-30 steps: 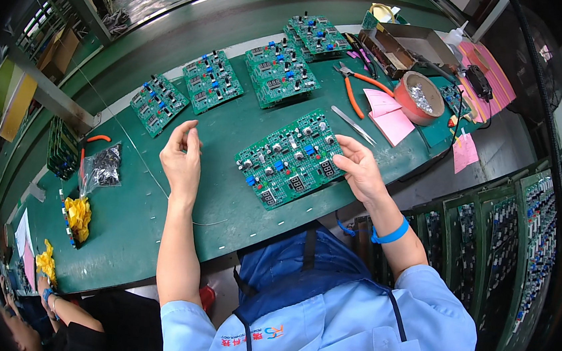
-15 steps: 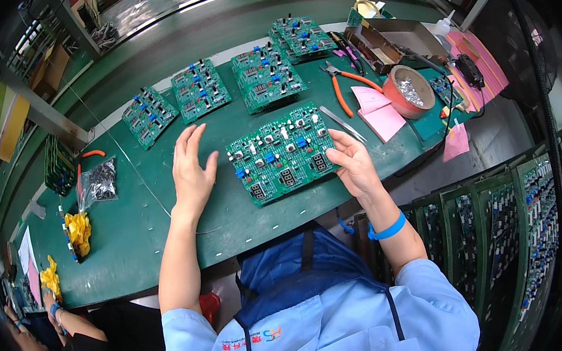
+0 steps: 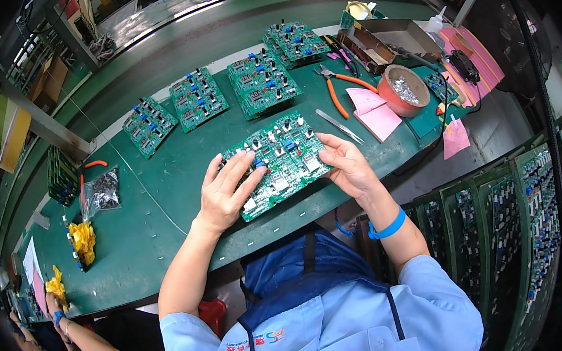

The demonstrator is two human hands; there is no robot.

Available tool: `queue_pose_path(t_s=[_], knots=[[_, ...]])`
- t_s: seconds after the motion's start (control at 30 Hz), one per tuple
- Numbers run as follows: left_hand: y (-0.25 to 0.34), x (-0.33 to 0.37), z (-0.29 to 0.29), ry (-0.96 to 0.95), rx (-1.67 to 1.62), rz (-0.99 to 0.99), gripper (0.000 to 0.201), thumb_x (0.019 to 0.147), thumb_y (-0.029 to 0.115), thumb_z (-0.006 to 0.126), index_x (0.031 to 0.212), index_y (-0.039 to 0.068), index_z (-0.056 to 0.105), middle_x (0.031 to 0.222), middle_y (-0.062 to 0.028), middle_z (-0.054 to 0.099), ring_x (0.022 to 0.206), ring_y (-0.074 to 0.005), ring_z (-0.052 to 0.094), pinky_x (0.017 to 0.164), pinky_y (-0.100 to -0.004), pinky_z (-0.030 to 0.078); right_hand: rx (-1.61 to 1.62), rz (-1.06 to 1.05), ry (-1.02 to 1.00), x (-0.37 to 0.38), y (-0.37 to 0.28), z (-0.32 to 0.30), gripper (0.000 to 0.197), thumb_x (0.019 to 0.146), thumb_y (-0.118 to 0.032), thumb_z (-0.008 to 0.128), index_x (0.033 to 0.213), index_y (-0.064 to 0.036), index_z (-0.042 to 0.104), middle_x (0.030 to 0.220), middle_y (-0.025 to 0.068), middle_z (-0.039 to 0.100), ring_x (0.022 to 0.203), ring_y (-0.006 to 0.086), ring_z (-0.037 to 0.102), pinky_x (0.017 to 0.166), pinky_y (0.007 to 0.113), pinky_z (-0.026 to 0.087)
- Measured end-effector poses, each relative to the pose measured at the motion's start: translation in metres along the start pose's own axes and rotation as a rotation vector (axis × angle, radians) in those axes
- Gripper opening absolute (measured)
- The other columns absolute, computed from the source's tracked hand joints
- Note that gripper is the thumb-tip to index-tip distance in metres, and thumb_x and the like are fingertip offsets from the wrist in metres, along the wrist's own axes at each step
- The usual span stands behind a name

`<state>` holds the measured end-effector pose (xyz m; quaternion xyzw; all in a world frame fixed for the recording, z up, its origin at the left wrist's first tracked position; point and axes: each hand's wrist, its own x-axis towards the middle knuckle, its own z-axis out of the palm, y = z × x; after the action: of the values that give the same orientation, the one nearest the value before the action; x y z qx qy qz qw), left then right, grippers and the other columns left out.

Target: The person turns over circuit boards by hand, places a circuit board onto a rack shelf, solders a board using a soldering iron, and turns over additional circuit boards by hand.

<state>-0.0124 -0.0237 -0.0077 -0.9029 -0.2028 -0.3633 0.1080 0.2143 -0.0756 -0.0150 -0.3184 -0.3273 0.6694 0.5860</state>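
A green circuit board (image 3: 281,154) with black and white buttons, blue parts and digit displays is in front of me, tilted over the bench. My right hand (image 3: 347,162) pinches its right edge, thumb on top and fingers behind. Over its left end lies my left hand (image 3: 228,187), fingers stretched and a little apart, touching the parts on its face and hiding some of them. Beyond it stand stacks of similar boards (image 3: 262,83), another stack (image 3: 197,99) and a board (image 3: 149,126) farther left. Tweezers (image 3: 339,126) lie just past the right hand.
Orange-handled pliers (image 3: 338,97), pink paper slips (image 3: 373,113) and a round tub of metal bits (image 3: 403,90) are at the right. A bag of black parts (image 3: 102,192) and yellow crumpled material (image 3: 83,242) lie left. Racked boards (image 3: 470,225) stand right; another person's hand (image 3: 55,306) shows lower left.
My left hand has moved right onto the board's left end; before, it was apart from it. The board has tilted and shifted slightly nearer, still in my right hand.
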Motion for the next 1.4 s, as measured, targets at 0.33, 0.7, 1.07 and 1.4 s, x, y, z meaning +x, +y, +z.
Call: queue_pose_path(t_s=[0.33, 0.7, 1.07, 1.4], knots=[[0.004, -0.005, 0.005, 0.251, -1.421, -1.017, 0.032, 0.069, 0.008, 0.057, 0.098, 0.0, 0.046, 0.093, -0.0057, 0.052, 0.084, -0.0135, 0.05, 0.072, -0.0257, 0.039, -0.599, -0.352, -0.067, 0.01, -0.019, 0.004, 0.045, 0.078, -0.024, 0.048, 0.115, -0.0026, 0.033, 0.103, 0.0095, 0.047, 0.092, 0.0166, 0.047, 0.076, 0.031, 0.04], [-0.004, -0.003, 0.003, 0.164, -1.69, -1.235, 0.041, 0.072, 0.019, 0.055, 0.104, -0.001, 0.04, 0.096, -0.0092, 0.05, 0.083, -0.0147, 0.051, 0.071, -0.0276, 0.043, -0.169, -0.035, -0.06, 0.007, -0.007, 0.015, 0.035, 0.08, -0.017, 0.043, 0.11, -0.0008, 0.035, 0.093, 0.01, 0.051, 0.077, 0.0173, 0.053, 0.065, 0.029, 0.045], [-0.008, -0.006, 0.008, 0.111, -1.696, -1.257, 0.029, 0.075, 0.012, 0.051, 0.098, -0.003, 0.043, 0.092, -0.0097, 0.052, 0.08, -0.0139, 0.053, 0.071, -0.027, 0.044, -0.144, 0.017, -0.066, 0.005, 0.0, 0.011, 0.034, 0.081, -0.02, 0.044, 0.108, -0.0019, 0.035, 0.09, 0.0098, 0.051, 0.075, 0.0173, 0.053, 0.059, 0.026, 0.046], [-0.007, -0.005, 0.006, 0.107, -1.679, -1.231, 0.035, 0.075, 0.015, 0.05, 0.102, -0.004, 0.041, 0.094, -0.0113, 0.052, 0.081, -0.0158, 0.054, 0.072, -0.0283, 0.044, -0.141, 0.017, -0.052, 0.004, 0.001, 0.012, 0.036, 0.08, -0.021, 0.045, 0.109, -0.0025, 0.034, 0.089, 0.0092, 0.051, 0.075, 0.0164, 0.053, 0.059, 0.026, 0.046]])
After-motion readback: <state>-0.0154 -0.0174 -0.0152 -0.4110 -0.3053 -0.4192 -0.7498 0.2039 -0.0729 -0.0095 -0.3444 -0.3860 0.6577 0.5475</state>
